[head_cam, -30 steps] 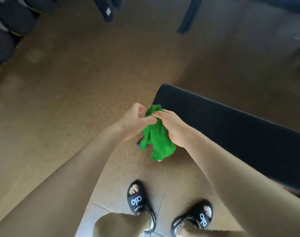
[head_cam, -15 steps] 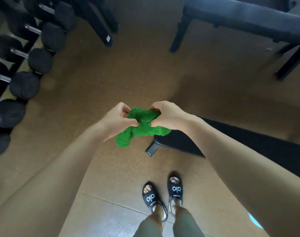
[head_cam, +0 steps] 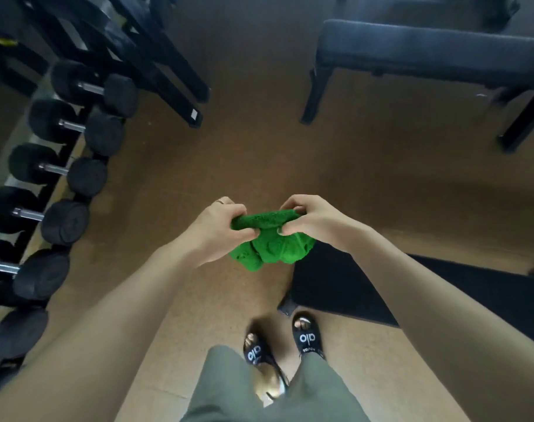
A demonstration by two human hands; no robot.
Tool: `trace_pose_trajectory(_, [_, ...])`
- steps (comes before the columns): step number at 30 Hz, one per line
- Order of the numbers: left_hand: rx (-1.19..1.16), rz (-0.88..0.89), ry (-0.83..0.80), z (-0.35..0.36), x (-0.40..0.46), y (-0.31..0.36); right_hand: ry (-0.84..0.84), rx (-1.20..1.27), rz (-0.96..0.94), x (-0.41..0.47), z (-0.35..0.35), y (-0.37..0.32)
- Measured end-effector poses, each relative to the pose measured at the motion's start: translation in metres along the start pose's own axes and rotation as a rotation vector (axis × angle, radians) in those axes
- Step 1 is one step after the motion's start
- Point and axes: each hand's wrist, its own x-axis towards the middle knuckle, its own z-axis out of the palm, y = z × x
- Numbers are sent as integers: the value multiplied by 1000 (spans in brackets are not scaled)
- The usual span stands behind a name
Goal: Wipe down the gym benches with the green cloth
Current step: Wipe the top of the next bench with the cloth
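Both hands, left [head_cam: 218, 228] and right [head_cam: 311, 219], grip the bunched green cloth [head_cam: 272, 242], hiding its ends.

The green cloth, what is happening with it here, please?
A person standing on the brown gym floor holds a crumpled green terry cloth in the air, left hand and right hand both gripping its top edge. It touches neither the near black padded bench nor the far one.

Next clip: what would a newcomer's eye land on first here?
The bright green terry cloth, bunched mid-frame between the left hand and right hand, which both grip it above the brown floor. Next, the row of black dumbbells along the left edge.
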Motion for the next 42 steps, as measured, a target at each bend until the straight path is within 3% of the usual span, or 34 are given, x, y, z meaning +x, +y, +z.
trace_pose_trajectory(5, [-48,10,45,-71,53,-5,113,332,71,60,-12,-55])
trace_pose_trajectory(9, [-244,51,103,-130,117,-23,219,670,82,110,-19,-99])
trace_pose_trajectory(13, [-375,42,50,-175,184,-40,295,853,73,158,-23,-135])
trace_pose_trajectory(20, [-499,27,6,-227,272,-17,287,835,77,199,-54,-178])
trace_pose_trajectory(24, [-789,-113,-295,-241,320,18,442,974,24,220,-89,-173])
trace_pose_trajectory(28, [-754,-80,-442,-243,376,54,467,1075,32,255,-137,-161])
trace_pose_trajectory(34, [-739,-78,-403,-249,497,111,583,1033,86,336,-241,-173])
trace_pose_trajectory(42, [-780,-210,-264,-259,641,194,648,874,162,429,-378,-185])
